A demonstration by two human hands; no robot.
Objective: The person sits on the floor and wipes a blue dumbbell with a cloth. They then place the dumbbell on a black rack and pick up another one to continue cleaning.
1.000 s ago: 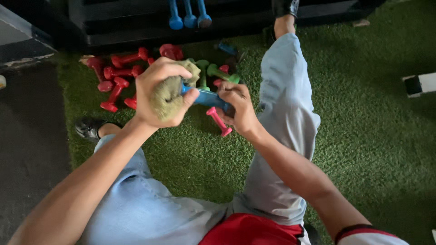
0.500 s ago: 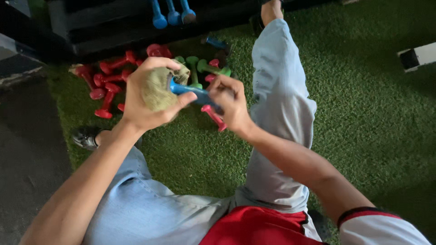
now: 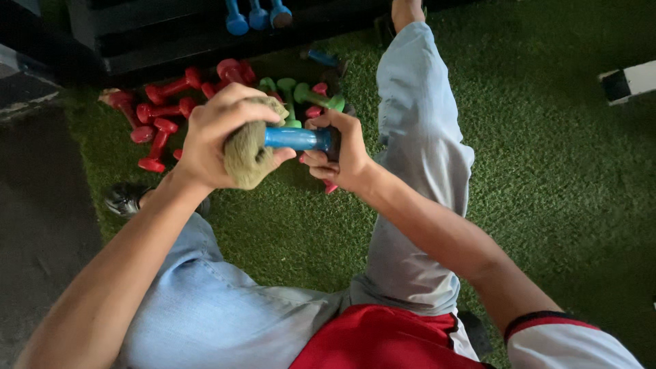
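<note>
Spanning both hands — blue dumbbell [image 3: 295, 139], cloth-wrapped [image 3: 247, 152] left end

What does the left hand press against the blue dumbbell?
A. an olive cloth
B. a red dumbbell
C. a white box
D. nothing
A: the left hand grips an olive cloth wrapped over one end of the blue dumbbell, while the right hand holds the other end.
</note>
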